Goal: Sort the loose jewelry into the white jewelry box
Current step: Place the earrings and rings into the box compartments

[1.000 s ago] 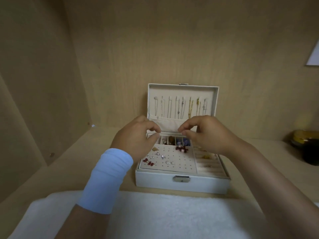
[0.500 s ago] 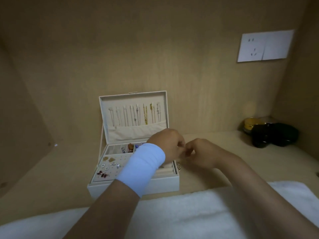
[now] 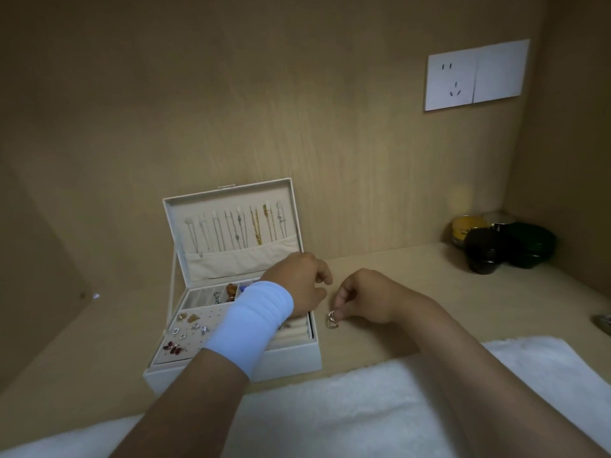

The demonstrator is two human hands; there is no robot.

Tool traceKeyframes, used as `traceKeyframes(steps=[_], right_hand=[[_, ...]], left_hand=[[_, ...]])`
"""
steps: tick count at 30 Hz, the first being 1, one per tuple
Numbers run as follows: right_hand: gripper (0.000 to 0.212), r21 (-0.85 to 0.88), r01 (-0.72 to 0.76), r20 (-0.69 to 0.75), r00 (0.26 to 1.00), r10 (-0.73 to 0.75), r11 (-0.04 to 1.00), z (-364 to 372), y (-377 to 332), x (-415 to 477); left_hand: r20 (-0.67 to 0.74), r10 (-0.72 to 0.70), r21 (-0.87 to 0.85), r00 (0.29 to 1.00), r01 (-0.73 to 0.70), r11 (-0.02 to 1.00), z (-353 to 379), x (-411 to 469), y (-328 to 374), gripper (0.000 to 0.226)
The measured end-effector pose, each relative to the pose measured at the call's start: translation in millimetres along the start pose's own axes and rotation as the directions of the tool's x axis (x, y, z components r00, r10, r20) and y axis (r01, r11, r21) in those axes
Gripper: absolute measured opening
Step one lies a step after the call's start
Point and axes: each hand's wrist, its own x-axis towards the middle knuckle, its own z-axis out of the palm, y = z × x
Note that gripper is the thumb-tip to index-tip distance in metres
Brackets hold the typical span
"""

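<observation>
Pick-up step: right hand (image 3: 360, 300) pinches small gold-toned metal piece (image 3: 331, 320) on light wooden desk (image 3: 463, 302) — just beside white rectangular jewelry box (image 3: 297, 357). Left hand (image 3: 297, 282) grip — cannot tell. Next: lift piece into a compartment.

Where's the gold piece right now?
Head view, near centre: the right hand pinches the gold piece low over the shelf, just right of the box and outside it.
</observation>
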Motion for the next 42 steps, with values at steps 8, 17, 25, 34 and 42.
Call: traceKeyframes(steps=[8,17,25,34,42], right_hand=[[0.011,0.452,0.031,-0.176,0.983,0.055,0.892,-15.2,4.3,-12.9],[0.011,0.666,0.135,-0.257,0.965,0.057,0.733,-15.2,-24.0,-16.5],[0.006,0.679,0.176,-0.274,0.961,0.024,0.712,1.1,-99.0,13.5],[0.008,0.612,0.158,-0.161,0.984,-0.074,0.775,48.9,-176.5,67.0],[0.003,0.312,0.135,-0.118,0.988,-0.103,0.94,73.7,-190.7,99.8]], left_hand=[[0.02,-0.114,-0.228,0.993,0.116,0.967,0.0,2.7,7.6,0.037],[-0.106,-0.225,-0.538,0.969,0.134,0.832,-8.0,-3.7,-1.5,0.01],[-0.164,-0.334,-0.613,0.928,0.169,0.772,-50.3,-38.7,-52.1,0.014],[-0.203,-0.432,-0.606,0.879,0.234,0.761,-63.7,-83.2,-146.0,0.007],[-0.347,-0.535,-0.644,0.771,0.219,0.733,-46.3,-100.9,-186.7,0.026]])
